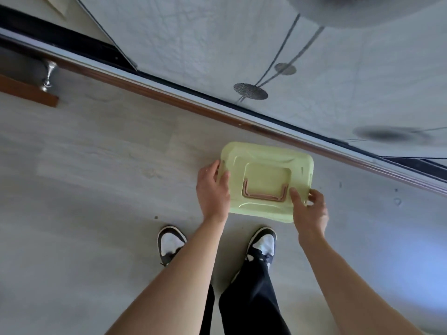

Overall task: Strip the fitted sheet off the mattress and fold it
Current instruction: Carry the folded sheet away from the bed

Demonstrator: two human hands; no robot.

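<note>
Head view, near to far. At 6 o'clock, my dark trousers (249, 298) and two black-and-white sneakers (170, 243) stand on pale plank floor (96, 189). Just past centre toward 3 o'clock, both hands clamp a pale green plastic lid (266, 175) with a recessed pinkish carry handle (264, 193): my left hand (212, 189) pinches its 9 o'clock edge, my right hand (310, 211) grips its 4 o'clock corner. Whether a box sits under it, I cannot tell. Beyond, a wood-and-metal bed rail (217, 110) runs from 10 to 3 o'clock. Past that, at 12 to 2, lies the fitted sheet (205, 39), grey-white with dark disc-and-stem print, still on the mattress. Judgement: stripping not begun; this reads as clearing or fetching storage. Next: set the lid aside, free both hands, lift a sheet corner.
</note>
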